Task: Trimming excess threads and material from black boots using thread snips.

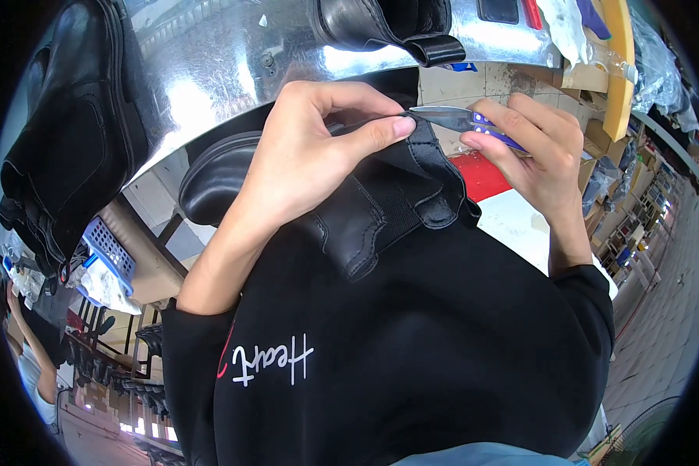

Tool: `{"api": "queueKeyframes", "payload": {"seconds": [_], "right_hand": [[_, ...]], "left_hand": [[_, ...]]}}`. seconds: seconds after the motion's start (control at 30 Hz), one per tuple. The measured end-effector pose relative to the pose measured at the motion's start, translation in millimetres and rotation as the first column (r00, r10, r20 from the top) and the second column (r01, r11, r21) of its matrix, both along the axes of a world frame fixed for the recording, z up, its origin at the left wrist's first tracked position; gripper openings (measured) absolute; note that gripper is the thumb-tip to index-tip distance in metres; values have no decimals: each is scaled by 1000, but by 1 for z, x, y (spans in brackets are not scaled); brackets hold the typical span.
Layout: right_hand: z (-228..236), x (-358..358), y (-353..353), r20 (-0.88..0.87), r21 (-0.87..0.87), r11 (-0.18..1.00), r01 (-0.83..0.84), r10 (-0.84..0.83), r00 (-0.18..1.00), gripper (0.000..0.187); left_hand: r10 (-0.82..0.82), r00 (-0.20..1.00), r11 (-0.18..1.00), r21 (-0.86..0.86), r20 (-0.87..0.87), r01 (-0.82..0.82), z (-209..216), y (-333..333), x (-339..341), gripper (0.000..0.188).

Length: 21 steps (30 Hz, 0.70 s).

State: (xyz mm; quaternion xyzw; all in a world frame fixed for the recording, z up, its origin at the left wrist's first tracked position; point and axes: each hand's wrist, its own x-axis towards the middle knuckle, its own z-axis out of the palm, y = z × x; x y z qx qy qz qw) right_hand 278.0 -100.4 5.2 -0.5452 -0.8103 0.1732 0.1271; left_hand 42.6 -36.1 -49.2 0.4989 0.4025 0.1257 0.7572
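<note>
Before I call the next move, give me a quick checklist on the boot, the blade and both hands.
1. Boot steadied: ok; the left hand pinches the black boot at its top edge.
2. Tool gripped: ok; the right hand holds the purple-handled blade.
3. Blade at the edge: ok; its tip reaches the boot's rim.
4. Fingers clear: not ok; the left fingertips sit right beside the tip.
5. Loose thread at the tip: cannot tell; too small.
6. Metal table apart from the blade: ok.
</note>
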Motion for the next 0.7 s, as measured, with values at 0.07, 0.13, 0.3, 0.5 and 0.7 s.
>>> {"api": "queueKeyframes", "payload": {"seconds": [0.07, 0.13, 0.3, 0.5, 0.7], "right_hand": [[0, 0, 0, 2, 11, 1000, -6, 6, 1000, 28], [1, 0, 0, 7, 12, 1000, -9, 9, 1000, 28], [1, 0, 1, 14, 18, 1000, -13, 13, 1000, 27], [2, 2, 1, 1, 7, 1000, -4, 4, 1000, 25], [11, 8, 4, -84, -216, 970, 107, -128, 988, 27]], "left_hand": [[-2, 1000, 1000, 13, 1, 2, 0, 0, 0, 17], [-1, 1000, 1000, 14, 6, 1, 0, 0, 0, 16], [-2, 1000, 1000, 17, 17, 2, 0, 0, 0, 16], [-5, 1000, 999, 40, 13, 5, 0, 0, -1, 16], [-2, 999, 999, 48, 45, 0, -2, -1, 0, 15]]}}
